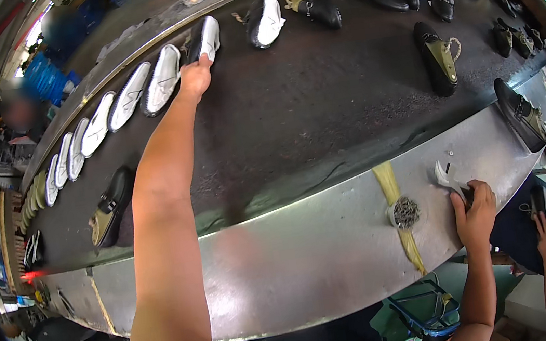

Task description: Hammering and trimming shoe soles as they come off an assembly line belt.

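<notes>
My left arm stretches far across the dark belt. At its end my left hand [197,78] has its fingers closed on the near end of a white-covered shoe [207,38], which stands in the far row. Down at the right, my right hand [477,211] rests over the metal ledge, wrapped round a pair of pincers [444,177]. The silvery jaws point away from me; the handles are mostly hidden in my palm. Left of that hand sits a round dish of small nails [405,212], with yellowish tape [388,181] running under it.
Several white-covered shoes [130,97] line the belt's far side. Black-and-olive shoes stand around, one near my left arm [112,207], one at right [439,57], and one on the ledge [521,114]. Another person's hands [545,235] hold a dark shoe at the right.
</notes>
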Demonstrator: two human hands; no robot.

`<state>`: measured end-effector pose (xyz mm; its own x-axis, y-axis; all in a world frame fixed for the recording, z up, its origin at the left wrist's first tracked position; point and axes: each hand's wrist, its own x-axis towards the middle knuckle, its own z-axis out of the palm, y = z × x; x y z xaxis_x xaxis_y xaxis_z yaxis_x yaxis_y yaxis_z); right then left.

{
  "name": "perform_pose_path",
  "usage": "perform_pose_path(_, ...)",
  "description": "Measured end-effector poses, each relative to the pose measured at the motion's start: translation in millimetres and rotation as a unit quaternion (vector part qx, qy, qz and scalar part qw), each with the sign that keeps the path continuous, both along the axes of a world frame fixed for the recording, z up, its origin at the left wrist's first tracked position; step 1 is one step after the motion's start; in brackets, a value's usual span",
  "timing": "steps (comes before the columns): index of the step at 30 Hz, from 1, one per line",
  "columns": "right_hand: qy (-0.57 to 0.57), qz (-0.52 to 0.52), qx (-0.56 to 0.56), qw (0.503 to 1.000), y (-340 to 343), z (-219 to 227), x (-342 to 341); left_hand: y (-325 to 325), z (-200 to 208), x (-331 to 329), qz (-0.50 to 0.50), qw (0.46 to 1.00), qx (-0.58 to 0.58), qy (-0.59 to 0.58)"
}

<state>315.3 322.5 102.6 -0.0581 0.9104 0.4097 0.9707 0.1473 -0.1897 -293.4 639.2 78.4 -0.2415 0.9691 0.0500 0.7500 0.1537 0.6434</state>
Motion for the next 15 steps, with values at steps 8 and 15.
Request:
perform_pose_path(8,0.008,-0.01,-0.028,1.0,-4,6,1,42,18,166,0.131,0.985,-0.08,0.083)
perform_pose_path(15,0.014,0.008,-0.014,1.0,0,5,-2,-60,30,107,0.049,0.989,-0.03,0.137)
